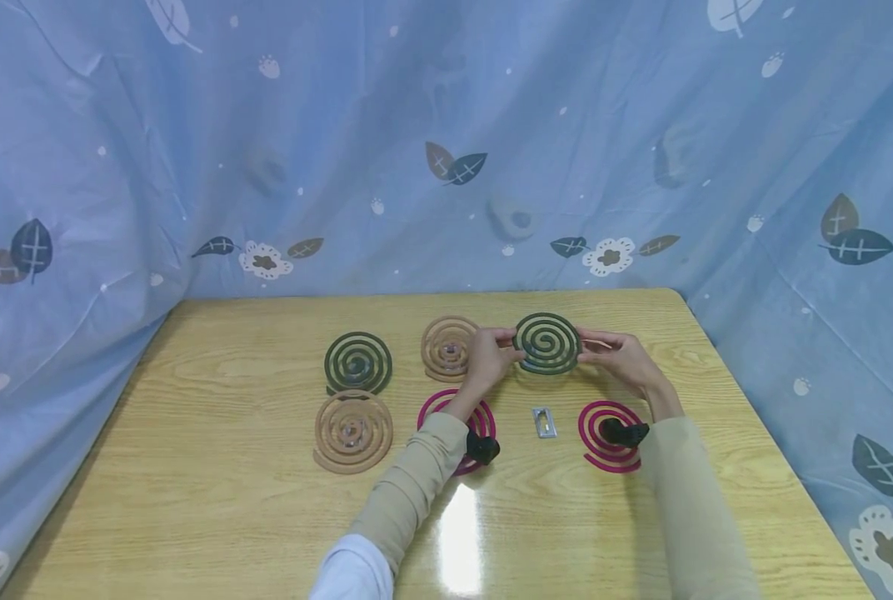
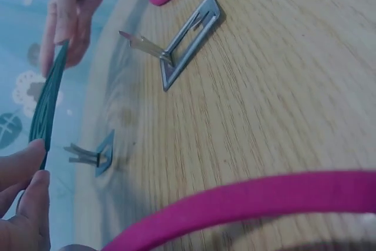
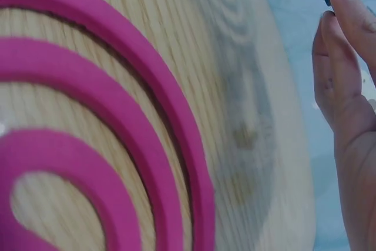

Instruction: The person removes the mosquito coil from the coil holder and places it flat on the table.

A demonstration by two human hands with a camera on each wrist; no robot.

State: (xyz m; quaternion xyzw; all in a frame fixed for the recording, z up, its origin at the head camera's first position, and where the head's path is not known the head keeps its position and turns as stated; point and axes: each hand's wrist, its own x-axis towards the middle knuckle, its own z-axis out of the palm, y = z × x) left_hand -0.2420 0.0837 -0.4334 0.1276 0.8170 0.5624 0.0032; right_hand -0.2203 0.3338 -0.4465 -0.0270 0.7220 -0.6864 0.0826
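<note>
Dark green coil (image 1: 545, 341) is what we've got up off the table (image 1: 229, 500), over toward its far right side, pinched at opposite edges. Our left hand (image 1: 488, 358) has thumb and fingers on one rim, our right hand (image 1: 626, 360) grips the other, so both are nearly closed on it. Just under it we see a small metal stand (image 2: 101, 158), not touching. Nearer us, another metal stand (image 1: 545, 423) sits between two pink coils (image 3: 106, 104). Off to the left we've got two tan coils (image 1: 351, 432) and a second green one (image 1: 357, 365), with a blue leafy curtain (image 1: 371, 200) behind everything.
</note>
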